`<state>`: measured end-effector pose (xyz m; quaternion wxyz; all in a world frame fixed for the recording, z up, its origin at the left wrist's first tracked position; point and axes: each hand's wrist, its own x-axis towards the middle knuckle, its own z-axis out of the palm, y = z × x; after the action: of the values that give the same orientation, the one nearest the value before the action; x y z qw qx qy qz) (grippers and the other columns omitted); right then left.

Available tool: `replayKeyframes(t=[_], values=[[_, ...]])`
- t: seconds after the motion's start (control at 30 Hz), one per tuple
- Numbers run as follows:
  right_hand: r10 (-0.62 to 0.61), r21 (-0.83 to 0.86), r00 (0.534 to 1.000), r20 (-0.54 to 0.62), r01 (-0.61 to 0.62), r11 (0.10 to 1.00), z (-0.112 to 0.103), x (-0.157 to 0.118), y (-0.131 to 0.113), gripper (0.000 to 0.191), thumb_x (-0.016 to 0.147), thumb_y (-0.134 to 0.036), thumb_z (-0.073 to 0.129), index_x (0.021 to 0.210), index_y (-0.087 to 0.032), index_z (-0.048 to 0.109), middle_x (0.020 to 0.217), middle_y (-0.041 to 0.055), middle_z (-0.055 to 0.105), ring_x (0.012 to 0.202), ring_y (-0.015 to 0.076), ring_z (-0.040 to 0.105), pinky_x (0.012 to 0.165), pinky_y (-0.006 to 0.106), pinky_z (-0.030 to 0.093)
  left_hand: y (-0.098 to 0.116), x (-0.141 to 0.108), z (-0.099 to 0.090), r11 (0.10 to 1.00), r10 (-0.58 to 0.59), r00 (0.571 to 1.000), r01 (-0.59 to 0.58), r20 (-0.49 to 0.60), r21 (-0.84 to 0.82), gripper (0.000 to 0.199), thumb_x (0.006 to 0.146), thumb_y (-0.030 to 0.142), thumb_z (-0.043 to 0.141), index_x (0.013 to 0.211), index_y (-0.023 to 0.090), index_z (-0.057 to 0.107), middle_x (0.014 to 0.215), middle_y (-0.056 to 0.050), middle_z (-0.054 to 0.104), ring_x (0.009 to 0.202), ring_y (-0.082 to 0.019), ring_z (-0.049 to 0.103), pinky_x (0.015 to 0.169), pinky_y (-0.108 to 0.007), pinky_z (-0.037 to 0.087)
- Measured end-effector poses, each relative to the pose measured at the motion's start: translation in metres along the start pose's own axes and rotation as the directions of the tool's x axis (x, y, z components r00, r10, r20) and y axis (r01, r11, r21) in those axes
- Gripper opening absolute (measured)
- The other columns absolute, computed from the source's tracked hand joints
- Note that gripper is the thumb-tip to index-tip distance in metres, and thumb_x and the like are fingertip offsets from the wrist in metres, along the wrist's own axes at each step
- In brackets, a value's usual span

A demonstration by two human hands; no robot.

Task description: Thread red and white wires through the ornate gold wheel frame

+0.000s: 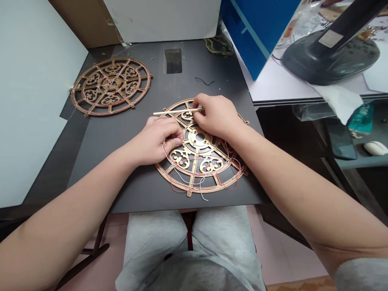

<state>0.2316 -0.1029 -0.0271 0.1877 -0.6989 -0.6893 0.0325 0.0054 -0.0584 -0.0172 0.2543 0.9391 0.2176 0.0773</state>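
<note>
I have the right hand (216, 117) curled over the top of a round, laser-cut wooden wheel frame (192, 182), its thumb and fingers closed on a thin, pale wooden stick (177, 111). The stick lies almost level and reaches left past the wheel's rim. My view of the left hand (156, 139) shows it curled low on the wheel's left side, its fingertips (178, 142) close to the central hub. I cannot tell whether it has hold of anything, though a red thread (165, 150) runs out just beside it.

Red and white threads (233, 178) loop around the wheel's spokes and scrollwork, and a white end hangs past the lower rim. The wheel lies flat on the dark grey worktop (91, 169), near its front edge and right of centre.

Toward the back left corner lies a second wooden wheel (110, 85), strung with fine pinkish thread. A small black thread (204, 81) lies loose near the back, in front of a rectangular slot (173, 60) in the worktop. Beyond the right edge, I can see a blue panel (254, 32), a dark lamp base (330, 58), and a white computer mouse (375, 148) lower down.
</note>
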Motion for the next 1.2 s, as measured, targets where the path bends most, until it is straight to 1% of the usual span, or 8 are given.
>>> replayKeyframes(t=[0.3, 0.47, 0.63, 0.83, 1.0, 1.2], values=[[-0.024, -0.008, 1.0, -0.01, 0.024, 1.0, 0.0016, -0.0006, -0.0001, 0.027, 0.093, -0.023, 0.05, 0.111, -0.019, 0.07, 0.094, 0.0086, 0.072, 0.08, 0.0232, 0.056, 0.07, 0.035, 0.026, 0.0006, 0.0022, -0.0007, 1.0, 0.005, 1.0, -0.005, 0.012, 0.023, 0.022, 0.101, 0.035, 0.052, 0.09, 0.018, 0.06, 0.095, -0.005, 0.061, 0.097, -0.023, 0.055, 0.099, -0.045, 0.032], [-0.019, -0.016, 1.0, 0.008, 0.02, 1.0, 0.0012, -0.0007, -0.001, 0.026, 0.094, -0.023, 0.05, 0.112, -0.019, 0.069, 0.094, 0.0093, 0.071, 0.079, 0.0229, 0.054, 0.072, 0.035, 0.029, -0.0011, 0.0021, -0.0001, 0.999, 0.006, 1.0, -0.007, 0.01, 0.033, 0.024, 0.103, 0.036, 0.051, 0.09, 0.018, 0.06, 0.096, -0.005, 0.061, 0.097, -0.023, 0.054, 0.099, -0.044, 0.032], [-0.011, -0.019, 1.0, 0.015, 0.011, 1.0, 0.0014, -0.0007, -0.0023, 0.029, 0.094, -0.022, 0.049, 0.115, -0.019, 0.068, 0.096, 0.01, 0.07, 0.081, 0.0241, 0.054, 0.075, 0.035, 0.03, -0.0016, 0.0024, 0.0, 1.0, 0.005, 1.0, -0.005, 0.006, 0.015, 0.021, 0.101, 0.035, 0.053, 0.09, 0.018, 0.06, 0.096, -0.005, 0.062, 0.098, -0.023, 0.055, 0.099, -0.043, 0.031], [-0.015, -0.039, 1.0, 0.011, 0.016, 0.999, 0.0016, -0.0005, -0.0025, 0.026, 0.095, -0.023, 0.049, 0.113, -0.019, 0.068, 0.094, 0.0098, 0.07, 0.078, 0.0227, 0.053, 0.073, 0.035, 0.029, -0.0019, 0.0027, 0.0005, 1.0, 0.015, 1.0, -0.015, -0.002, -0.002, 0.02, 0.101, 0.033, 0.053, 0.09, 0.018, 0.06, 0.095, -0.003, 0.06, 0.096, -0.022, 0.054, 0.101, -0.044, 0.031], [-0.027, -0.04, 1.0, -0.003, 0.027, 0.999, 0.003, -0.0002, -0.0013, 0.028, 0.094, -0.023, 0.05, 0.114, -0.019, 0.069, 0.094, 0.0102, 0.071, 0.077, 0.0231, 0.053, 0.072, 0.035, 0.029, -0.0008, 0.0035, -0.0014, 1.0, 0.007, 1.0, -0.007, -0.003, -0.012, 0.019, 0.1, 0.032, 0.056, 0.089, 0.017, 0.061, 0.094, -0.003, 0.061, 0.095, -0.021, 0.054, 0.098, -0.044, 0.032], [-0.024, -0.053, 1.0, 0.004, 0.024, 0.998, 0.0026, 0.0003, -0.0024, 0.027, 0.094, -0.023, 0.05, 0.114, -0.019, 0.068, 0.094, 0.0093, 0.07, 0.076, 0.0221, 0.052, 0.072, 0.035, 0.029, 0.0009, 0.0037, -0.0033, 0.999, -0.015, 1.0, 0.014, -0.017, -0.053, 0.021, 0.099, 0.033, 0.057, 0.087, 0.017, 0.062, 0.09, -0.003, 0.061, 0.09, -0.02, 0.054, 0.094, -0.042, 0.035]])
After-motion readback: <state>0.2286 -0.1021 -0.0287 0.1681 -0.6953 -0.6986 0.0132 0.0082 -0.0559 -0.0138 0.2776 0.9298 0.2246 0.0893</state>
